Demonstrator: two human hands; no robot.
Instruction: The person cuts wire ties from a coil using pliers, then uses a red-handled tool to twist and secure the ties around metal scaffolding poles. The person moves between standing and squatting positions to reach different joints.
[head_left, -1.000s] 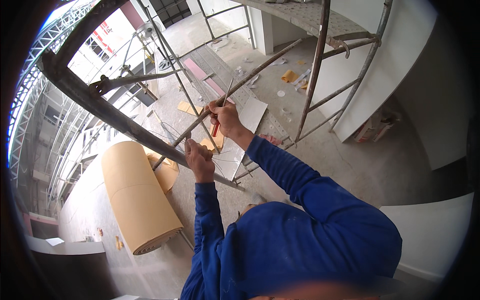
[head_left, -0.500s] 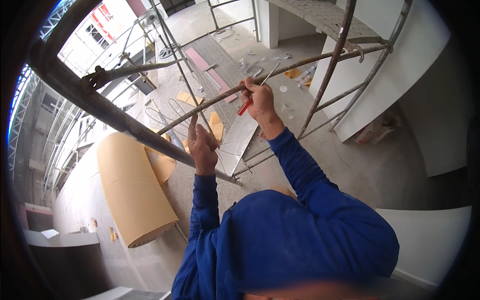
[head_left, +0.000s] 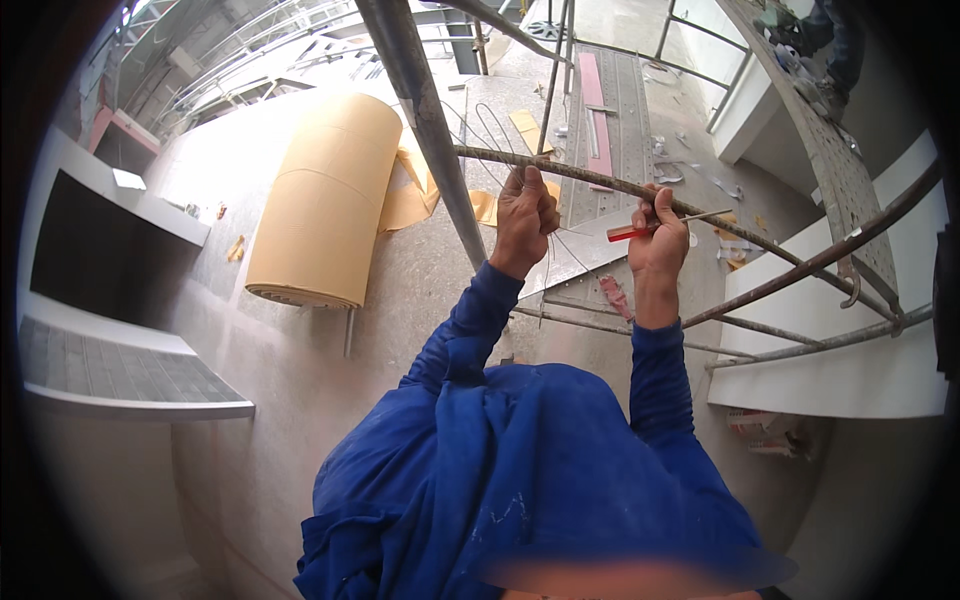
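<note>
My right hand [head_left: 657,245] is closed around a screwdriver [head_left: 628,234] with a red handle. Its thin metal shaft points right, and the fingertips also touch the rusty scaffold bar [head_left: 600,182]. Left of it, my left hand [head_left: 527,222] is closed just under the same bar, thumb and fingers pressed together against it. Whatever lies inside those fingers is hidden. Thin bent wire [head_left: 492,112] loops up beyond the bar, and loose wire ends come out below the left hand.
A thick scaffold post [head_left: 425,110] stands left of my hands. A big yellowish roll [head_left: 322,200] lies on the floor at left. A perforated scaffold plank [head_left: 840,160], with another person's legs [head_left: 835,50] on it, is at upper right. A pink strip [head_left: 597,130] lies on planks below.
The view has swung, so the roll and post appear farther right. My left hand's extended finger has folded into a closed grip at the bar. The right hand still holds the screwdriver.
</note>
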